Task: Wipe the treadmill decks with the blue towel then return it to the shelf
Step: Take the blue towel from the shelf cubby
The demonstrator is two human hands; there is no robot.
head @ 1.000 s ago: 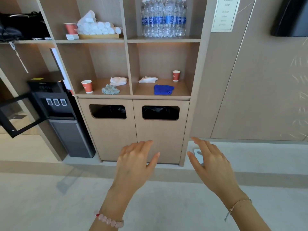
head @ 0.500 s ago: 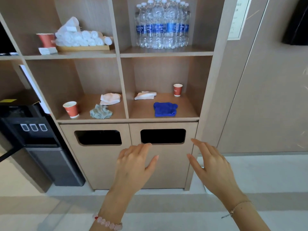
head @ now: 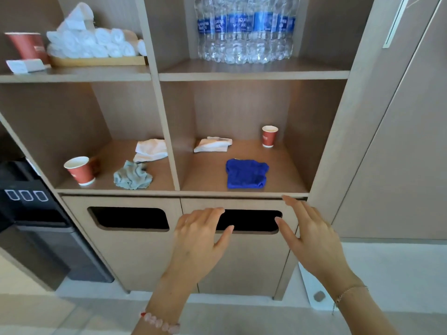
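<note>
The blue towel (head: 246,174), a crumpled royal-blue terry cloth, lies on the wooden shelf (head: 287,175) in the lower right-hand compartment, towards the front edge and well apart from the red paper cup (head: 269,136) and the folded white cloth (head: 212,144) at the back. Its long axis runs roughly side to side, along the shelf's front edge. Both hands are raised below it, in front of the dark bin slot (head: 251,222), and neither holds anything. The left hand (head: 198,240) has its fingers (head: 210,213) loosely spread and slightly bent. The right hand (head: 312,235) has straighter fingers (head: 294,205) whose tips reach up to the shelf's front lip. The towel sits above and beyond both sets of fingers, between the two hands, a little left of the right fingertips and a little right of the left ones. The right hand looks the nearer, since its tips are already level with the lip. Taking the towel probably calls for a short reach up, forward and slightly inward over the edge, closing across the short width of the cloth. No wiping has begun.
</note>
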